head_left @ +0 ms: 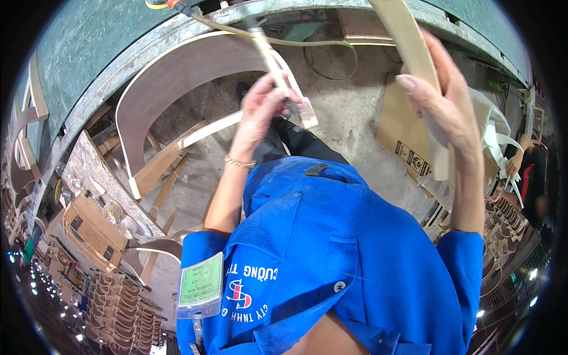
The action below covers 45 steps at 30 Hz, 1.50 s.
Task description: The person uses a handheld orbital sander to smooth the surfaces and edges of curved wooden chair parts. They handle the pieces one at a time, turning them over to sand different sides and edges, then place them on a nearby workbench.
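— "L hand (260, 106)?"
— "Pinched shut on a slim pale stick (264, 47); too blurred to ID."
— "R hand (452, 109)?"
— "Wrapped round a curved wood pc (408, 41), thumb across, held up nr the bench (106, 65)."
— "Step?"
— "Handling, prob.; next move likely needed a steady R grip. Pc looked pale, smooth, bare."

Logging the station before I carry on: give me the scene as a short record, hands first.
Left hand: holding a slim pale stick, blurred
Right hand: gripping a curved wooden piece
Left of left hand: large curved wooden panel
Top of view: green worktop
Lower right of right hand: co-worker's hand
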Each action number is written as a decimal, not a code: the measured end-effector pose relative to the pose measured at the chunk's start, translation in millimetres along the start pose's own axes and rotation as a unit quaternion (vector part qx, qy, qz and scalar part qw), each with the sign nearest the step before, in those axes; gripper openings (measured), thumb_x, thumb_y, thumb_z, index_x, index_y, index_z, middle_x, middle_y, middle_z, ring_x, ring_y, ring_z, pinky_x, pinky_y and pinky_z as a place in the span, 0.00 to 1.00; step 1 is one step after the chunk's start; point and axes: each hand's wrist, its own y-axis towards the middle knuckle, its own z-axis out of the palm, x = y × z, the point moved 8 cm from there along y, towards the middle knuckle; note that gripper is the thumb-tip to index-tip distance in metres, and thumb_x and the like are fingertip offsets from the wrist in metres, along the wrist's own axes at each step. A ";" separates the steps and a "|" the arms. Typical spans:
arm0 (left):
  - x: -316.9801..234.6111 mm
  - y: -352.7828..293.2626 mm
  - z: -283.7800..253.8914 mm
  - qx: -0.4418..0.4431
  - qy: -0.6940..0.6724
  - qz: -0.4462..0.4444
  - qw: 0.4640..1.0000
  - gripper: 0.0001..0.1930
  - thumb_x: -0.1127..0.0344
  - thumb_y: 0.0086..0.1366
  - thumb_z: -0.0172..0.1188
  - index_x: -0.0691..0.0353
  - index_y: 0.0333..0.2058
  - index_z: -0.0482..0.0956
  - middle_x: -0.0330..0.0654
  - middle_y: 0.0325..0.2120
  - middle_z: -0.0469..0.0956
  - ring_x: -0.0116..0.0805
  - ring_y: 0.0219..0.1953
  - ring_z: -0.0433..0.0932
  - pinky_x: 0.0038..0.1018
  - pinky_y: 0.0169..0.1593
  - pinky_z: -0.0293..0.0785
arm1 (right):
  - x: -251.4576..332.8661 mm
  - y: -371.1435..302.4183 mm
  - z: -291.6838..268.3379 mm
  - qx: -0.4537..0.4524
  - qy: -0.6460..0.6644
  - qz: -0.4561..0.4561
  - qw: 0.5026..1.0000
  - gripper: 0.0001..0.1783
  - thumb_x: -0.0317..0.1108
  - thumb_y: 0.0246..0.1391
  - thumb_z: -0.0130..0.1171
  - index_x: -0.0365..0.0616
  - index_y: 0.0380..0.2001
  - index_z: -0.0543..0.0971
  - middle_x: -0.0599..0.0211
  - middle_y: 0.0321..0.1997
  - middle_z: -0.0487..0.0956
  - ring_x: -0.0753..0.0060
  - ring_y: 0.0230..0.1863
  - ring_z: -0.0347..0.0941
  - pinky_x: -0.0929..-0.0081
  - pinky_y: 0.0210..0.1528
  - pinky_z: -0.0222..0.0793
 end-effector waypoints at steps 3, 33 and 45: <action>-37.7 -25.6 -54.8 -0.100 -0.046 0.114 0.987 0.19 0.65 0.69 0.56 0.59 0.56 0.67 0.42 0.37 0.81 0.37 0.40 0.82 0.26 0.42 0.78 | -46.8 -0.7 42.6 0.033 -0.048 0.033 0.998 0.32 0.46 0.50 0.66 0.39 0.54 0.70 0.47 0.48 0.77 0.53 0.43 0.76 0.62 0.44 0.73; -217.0 -51.6 -306.0 -0.381 0.098 0.183 0.901 0.22 0.68 0.71 0.50 0.69 0.61 0.62 0.51 0.47 0.78 0.42 0.48 0.80 0.26 0.47 0.79 | -22.7 279.2 53.7 -0.073 -0.066 0.015 0.995 0.27 0.38 0.53 0.61 0.40 0.54 0.69 0.58 0.42 0.79 0.68 0.39 0.76 0.70 0.42 0.72; -232.9 -85.0 -350.0 -0.463 0.337 0.182 0.799 0.28 0.53 0.67 0.59 0.66 0.59 0.70 0.49 0.54 0.76 0.36 0.60 0.70 0.31 0.63 0.63 | 118.1 318.7 221.8 -0.043 -0.087 -0.293 0.951 0.38 0.46 0.47 0.66 0.41 0.59 0.68 0.45 0.51 0.75 0.51 0.49 0.74 0.60 0.51 0.71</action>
